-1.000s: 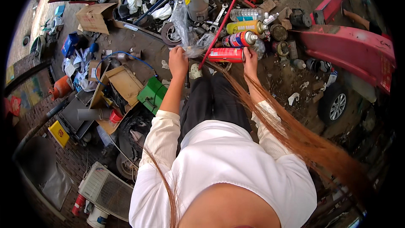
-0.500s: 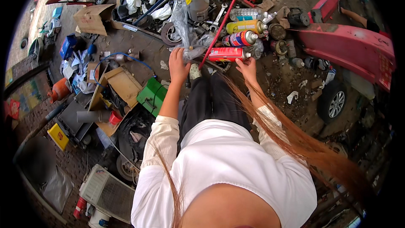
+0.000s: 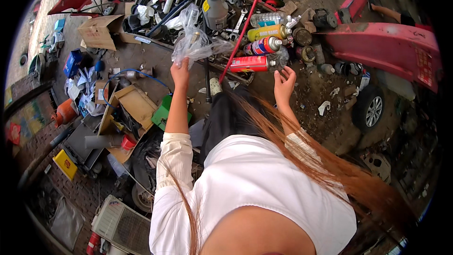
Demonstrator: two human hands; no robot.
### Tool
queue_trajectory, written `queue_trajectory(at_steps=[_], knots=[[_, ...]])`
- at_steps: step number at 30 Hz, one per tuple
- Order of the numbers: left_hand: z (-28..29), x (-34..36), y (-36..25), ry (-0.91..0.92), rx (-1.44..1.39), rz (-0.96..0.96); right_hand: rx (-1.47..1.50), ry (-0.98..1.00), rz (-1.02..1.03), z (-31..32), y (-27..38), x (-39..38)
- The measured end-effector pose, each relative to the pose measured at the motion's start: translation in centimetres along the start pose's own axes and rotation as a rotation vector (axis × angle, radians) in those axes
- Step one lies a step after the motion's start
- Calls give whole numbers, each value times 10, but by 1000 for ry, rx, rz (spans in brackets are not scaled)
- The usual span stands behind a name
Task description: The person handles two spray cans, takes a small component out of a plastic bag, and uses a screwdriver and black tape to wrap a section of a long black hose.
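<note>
Head view: our left hand [image 3: 180, 72] fingers pinch the clear plastic bag [image 3: 196, 42], hanging just above them. Right hand [image 3: 284, 84] released, curled; red spray can [image 3: 252, 63] lies crosswise just beyond, right hand nearer.

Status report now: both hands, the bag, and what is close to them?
Left hand grips clear plastic bag, raised over the parts pile. Right hand open, empty, beside red spray can. Red rod lies between them.
</note>
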State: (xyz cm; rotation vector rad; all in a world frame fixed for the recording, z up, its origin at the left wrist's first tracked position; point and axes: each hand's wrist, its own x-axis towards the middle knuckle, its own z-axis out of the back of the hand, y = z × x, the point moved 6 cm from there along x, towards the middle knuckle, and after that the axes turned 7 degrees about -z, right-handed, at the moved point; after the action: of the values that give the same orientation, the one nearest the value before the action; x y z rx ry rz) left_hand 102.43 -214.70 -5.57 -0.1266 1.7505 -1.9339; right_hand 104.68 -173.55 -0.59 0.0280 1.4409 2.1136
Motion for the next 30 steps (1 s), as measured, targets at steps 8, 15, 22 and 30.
queue_trajectory(at_steps=[8,15,22,30], knots=[[31,-1,-53,-53,-770,42,-39,169,318,-39,78,-16],[55,-9,-76,98,-1126,35,51,381,408,-85,131,-43],[88,-71,-116,-107,-469,24,155,394,510,-67,194,-84],[66,-139,-183,-20,-57,-114,142,435,948,-35,290,-127]])
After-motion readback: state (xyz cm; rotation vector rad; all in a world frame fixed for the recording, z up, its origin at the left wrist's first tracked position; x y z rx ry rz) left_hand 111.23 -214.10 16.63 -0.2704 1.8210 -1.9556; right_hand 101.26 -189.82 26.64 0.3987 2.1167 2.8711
